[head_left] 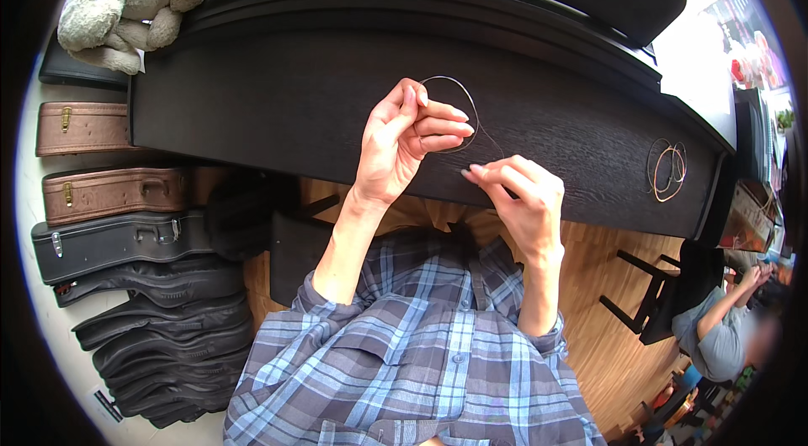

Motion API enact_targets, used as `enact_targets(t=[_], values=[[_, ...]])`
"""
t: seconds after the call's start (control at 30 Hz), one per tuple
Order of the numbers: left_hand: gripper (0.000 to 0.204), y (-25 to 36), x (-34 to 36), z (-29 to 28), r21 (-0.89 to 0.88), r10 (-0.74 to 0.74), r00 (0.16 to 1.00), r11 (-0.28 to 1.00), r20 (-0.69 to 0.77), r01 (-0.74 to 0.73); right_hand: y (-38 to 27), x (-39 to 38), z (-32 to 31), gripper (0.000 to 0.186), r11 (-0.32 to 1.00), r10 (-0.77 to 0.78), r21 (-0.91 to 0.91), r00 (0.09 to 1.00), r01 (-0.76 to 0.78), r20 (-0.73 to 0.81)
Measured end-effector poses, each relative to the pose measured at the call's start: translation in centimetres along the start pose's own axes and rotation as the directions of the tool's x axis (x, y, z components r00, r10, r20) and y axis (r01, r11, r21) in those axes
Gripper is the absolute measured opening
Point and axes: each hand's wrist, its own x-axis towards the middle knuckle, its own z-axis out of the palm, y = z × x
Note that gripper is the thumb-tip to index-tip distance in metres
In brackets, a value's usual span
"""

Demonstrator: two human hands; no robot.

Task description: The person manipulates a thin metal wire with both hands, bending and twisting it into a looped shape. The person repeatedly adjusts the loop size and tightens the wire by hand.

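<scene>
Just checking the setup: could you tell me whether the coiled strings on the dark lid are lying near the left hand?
No, the coiled strings lie at the lid's right end, far from the left hand.

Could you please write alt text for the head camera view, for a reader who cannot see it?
Left hand and right hand hold a coiled thin wire string over a closed black piano lid. More coiled strings lie at right; instrument cases are stacked at left.

You stand in music shop or repair workshop: stacked instrument cases (114, 219) left, black piano (421, 92) ahead, coiled strings (667, 168) on it.
</scene>
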Motion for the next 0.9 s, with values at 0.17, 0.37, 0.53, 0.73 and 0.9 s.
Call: enact_targets(t=[0.17, 0.37, 0.53, 0.73, 0.9], values=[[0.027, -0.08, -0.14, 0.15, 0.033, 0.002, 1.0, 0.999, -0.006, -0.002, -0.44, 0.59, 1.13, 0.013, 0.991, 0.126, 0.051, 0.988, -0.122, -0.09], [0.027, -0.08, -0.1, 0.02, -0.043, -0.012, 1.0, 0.999, -0.008, 0.011, -0.5, 0.61, 1.35, 0.013, 0.989, 0.134, 0.079, 0.985, -0.126, -0.11], [0.027, 0.03, -0.15, -0.21, -0.108, -0.006, 1.0, 0.994, 0.013, 0.007, -0.21, 0.5, 1.28, 0.014, 0.99, 0.123, 0.089, 0.985, -0.113, -0.12], [0.027, 0.02, -0.15, -0.24, -0.147, -0.001, 1.0, 0.989, 0.021, 0.004, 0.0, 0.33, 1.14, 0.013, 0.99, 0.116, 0.089, 0.986, -0.106, -0.116], [0.027, 0.02, -0.07, 0.0, -0.093, 0.002, 1.0, 0.996, -0.001, -0.002, 0.2, 0.11, 0.62, 0.011, 0.995, 0.063, 0.076, 0.995, -0.057, -0.077]])
